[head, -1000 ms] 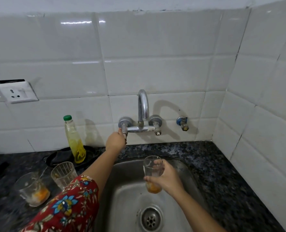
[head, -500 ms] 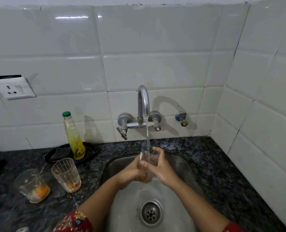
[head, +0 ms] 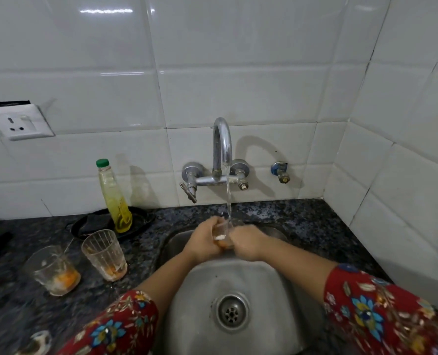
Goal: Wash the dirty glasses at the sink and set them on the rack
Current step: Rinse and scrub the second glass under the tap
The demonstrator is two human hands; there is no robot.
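Note:
A clear glass with orange residue at its bottom sits under the running tap, over the steel sink. My left hand and my right hand both wrap around it, hiding most of it. Water streams from the spout into the glass. Two more dirty glasses stand on the dark counter to the left: a ribbed one and a shorter one with orange dregs.
A green-capped bottle of yellow liquid stands on a black tray behind the glasses. A wall socket is at the left. Tiled walls close in behind and on the right. No rack is in view.
My left hand left the tap handle and joined the right hand on the glass. Water started flowing, and both hands stay on the glass under the stream.

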